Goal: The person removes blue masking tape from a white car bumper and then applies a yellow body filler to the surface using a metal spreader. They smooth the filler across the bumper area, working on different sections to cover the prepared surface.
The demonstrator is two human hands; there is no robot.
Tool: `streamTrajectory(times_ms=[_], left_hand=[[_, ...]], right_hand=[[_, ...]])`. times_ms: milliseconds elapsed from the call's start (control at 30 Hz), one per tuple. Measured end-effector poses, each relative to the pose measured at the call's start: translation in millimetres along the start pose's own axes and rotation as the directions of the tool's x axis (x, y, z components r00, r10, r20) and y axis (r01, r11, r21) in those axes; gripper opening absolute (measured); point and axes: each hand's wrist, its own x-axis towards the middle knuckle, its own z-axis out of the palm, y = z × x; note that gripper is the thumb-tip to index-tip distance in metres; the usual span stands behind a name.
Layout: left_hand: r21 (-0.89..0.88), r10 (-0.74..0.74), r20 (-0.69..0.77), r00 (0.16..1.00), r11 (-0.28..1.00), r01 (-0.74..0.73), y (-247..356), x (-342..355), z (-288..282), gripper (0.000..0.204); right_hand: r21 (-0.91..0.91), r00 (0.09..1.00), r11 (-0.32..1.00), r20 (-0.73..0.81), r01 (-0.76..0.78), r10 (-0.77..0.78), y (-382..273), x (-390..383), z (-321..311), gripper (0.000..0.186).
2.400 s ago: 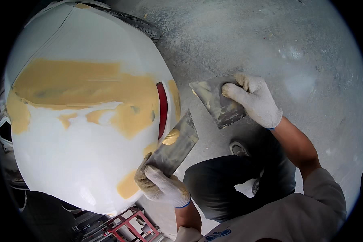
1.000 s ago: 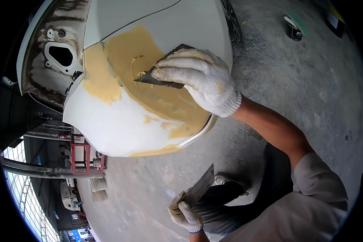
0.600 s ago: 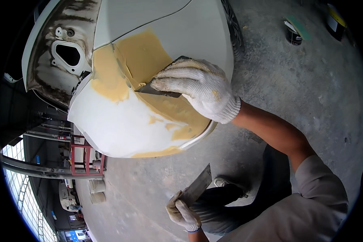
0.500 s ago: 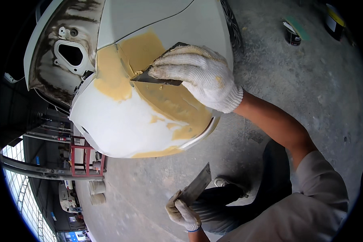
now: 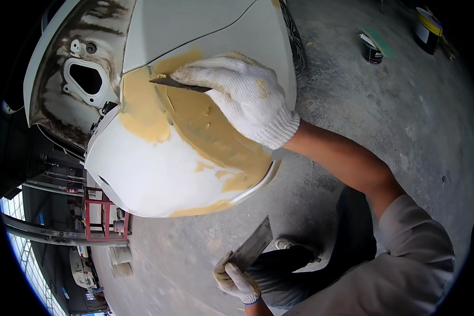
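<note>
My right hand [image 5: 242, 97], in a white knit glove stained with yellow, is closed on a dark putty spreader [image 5: 166, 81]. The spreader's edge lies against the yellow-tan body filler [image 5: 205, 124] spread over a pale car body panel [image 5: 147, 176]. A bead of filler clings near its left tip, and small lumps dot the coat below it. Low in the view, my left hand [image 5: 236, 280], gloved too, grips a flat metal putty knife [image 5: 254, 243], its blade pointing up and right, apart from the car. My right fingers hide part of the spreader.
Left of the panel is a bare, stained car opening [image 5: 84, 79]. A tire [image 5: 295, 39] shows beyond the panel. On the concrete floor at far right stand a black can [image 5: 372, 53] and a yellow-topped bucket [image 5: 427, 31]. A red rack [image 5: 106, 216] and pale buckets [image 5: 121, 262] stand at left.
My right hand has moved up and left with the spreader, uncovering more of the filler below it. The left hand still holds the putty knife in nearly the same place.
</note>
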Motion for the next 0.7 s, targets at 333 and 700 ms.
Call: streamTrajectory(times_ms=[333,700], left_hand=[[0.022,0.015,0.005,1.000,1.000,-0.015,2,8,5,0.027],[-0.026,0.040,0.026,0.999,0.999,-0.040,-4,12,-2,0.028]], right_hand=[[-0.008,1.000,1.000,-0.027,-0.016,0.016,9,19,3,0.028],[-0.015,0.993,0.993,0.009,0.118,-0.118,26,20,4,0.028]])
